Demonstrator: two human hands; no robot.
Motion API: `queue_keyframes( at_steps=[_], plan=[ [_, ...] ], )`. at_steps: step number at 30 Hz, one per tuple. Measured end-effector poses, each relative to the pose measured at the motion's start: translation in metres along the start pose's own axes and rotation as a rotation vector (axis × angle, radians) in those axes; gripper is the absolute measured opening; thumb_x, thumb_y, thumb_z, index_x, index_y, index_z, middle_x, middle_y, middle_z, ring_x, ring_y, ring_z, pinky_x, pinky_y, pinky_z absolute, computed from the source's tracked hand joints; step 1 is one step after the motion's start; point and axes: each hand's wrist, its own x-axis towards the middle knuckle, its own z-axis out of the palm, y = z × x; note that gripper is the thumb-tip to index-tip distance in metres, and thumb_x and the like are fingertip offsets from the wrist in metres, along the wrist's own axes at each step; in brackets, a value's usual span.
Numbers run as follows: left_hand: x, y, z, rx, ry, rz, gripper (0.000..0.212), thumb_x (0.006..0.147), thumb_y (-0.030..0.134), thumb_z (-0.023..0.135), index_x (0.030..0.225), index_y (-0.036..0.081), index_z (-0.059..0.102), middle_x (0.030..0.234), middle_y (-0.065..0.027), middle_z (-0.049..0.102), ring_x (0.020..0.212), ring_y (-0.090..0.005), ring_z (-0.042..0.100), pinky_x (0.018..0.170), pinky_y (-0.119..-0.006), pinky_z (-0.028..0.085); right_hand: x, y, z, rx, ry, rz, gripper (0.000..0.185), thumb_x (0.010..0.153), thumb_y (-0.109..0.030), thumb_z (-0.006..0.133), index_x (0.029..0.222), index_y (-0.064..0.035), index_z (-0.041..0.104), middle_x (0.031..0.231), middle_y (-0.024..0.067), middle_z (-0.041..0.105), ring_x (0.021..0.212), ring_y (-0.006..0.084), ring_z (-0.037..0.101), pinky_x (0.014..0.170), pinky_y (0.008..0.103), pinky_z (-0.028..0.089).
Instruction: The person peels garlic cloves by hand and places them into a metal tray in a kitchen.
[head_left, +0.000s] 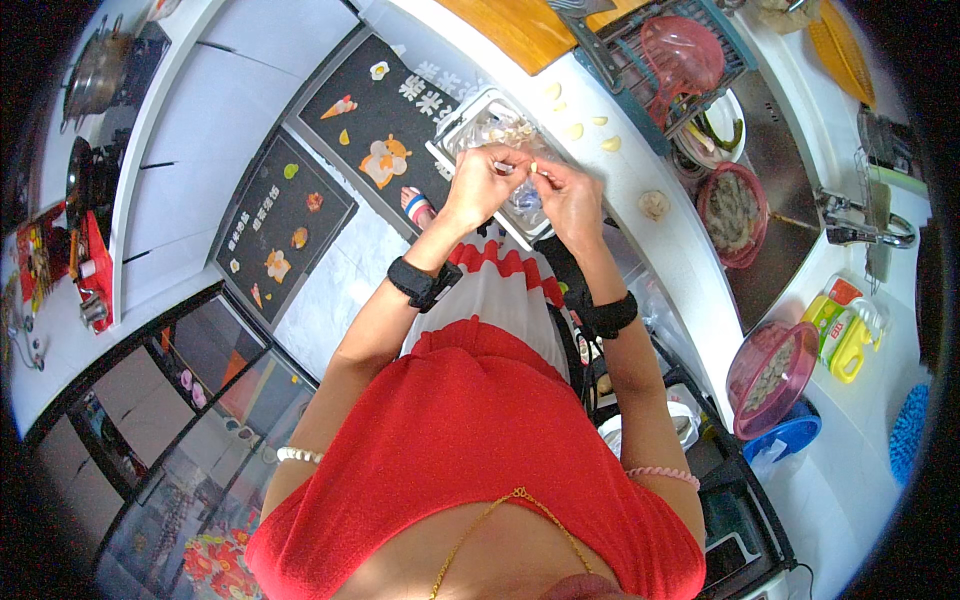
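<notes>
My left hand (484, 184) and my right hand (570, 199) meet over a white bin (448, 142), pinching one small pale garlic clove (533, 168) between their fingertips. Plastic lining and papery peelings lie inside the bin. Several peeled garlic cloves (575, 131) rest on the white counter (637, 180) beyond my right hand. A garlic bulb (654, 205) sits on the same counter, nearer the sink. Which hand has the firmer hold of the clove is hard to tell.
At the sink (772, 277) stand a pink basket of shrimp-like food (733, 214) and a plate of green vegetables (724, 127). A dish rack (637, 97) holds a pink colander, with a cleaver beside it. A wooden board (510, 30) lies on the counter's far part.
</notes>
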Motion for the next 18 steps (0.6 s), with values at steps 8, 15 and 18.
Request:
queue_keyframes(
  at_steps=[8,15,18],
  plan=[
    [-0.003,-0.001,-0.003,0.026,0.015,-0.051,0.015,0.076,0.009,0.062,0.087,-0.001,0.064,0.076,-0.0072,0.065,0.067,-0.0087,0.060,0.062,-0.024,0.049,-0.001,-0.003,0.000,0.056,-0.040,0.064,0.016,0.075,-0.009,0.061,0.090,-0.0023,0.065,0.074,0.0150,0.064,0.062,0.0228,0.062,0.059,0.0304,0.047],
    [0.000,-0.020,0.002,-0.318,0.013,-0.143,0.015,0.079,0.008,0.060,0.088,-0.003,0.062,0.076,-0.0054,0.063,0.065,-0.0084,0.058,0.060,-0.022,0.048,-0.003,0.016,0.005,0.533,-0.120,0.271,0.019,0.080,-0.007,0.061,0.096,0.0014,0.063,0.079,0.0047,0.064,0.065,0.0069,0.056,0.059,0.0202,0.046],
    [-0.001,-0.014,0.003,-0.243,0.042,-0.136,0.013,0.076,0.006,0.061,0.083,-0.004,0.062,0.072,-0.0061,0.063,0.063,-0.0080,0.055,0.059,-0.022,0.045,-0.003,0.013,0.007,0.614,-0.096,0.286,0.018,0.080,-0.007,0.061,0.095,0.0033,0.059,0.079,0.0071,0.064,0.065,0.0092,0.058,0.060,0.0206,0.047]
  ],
)
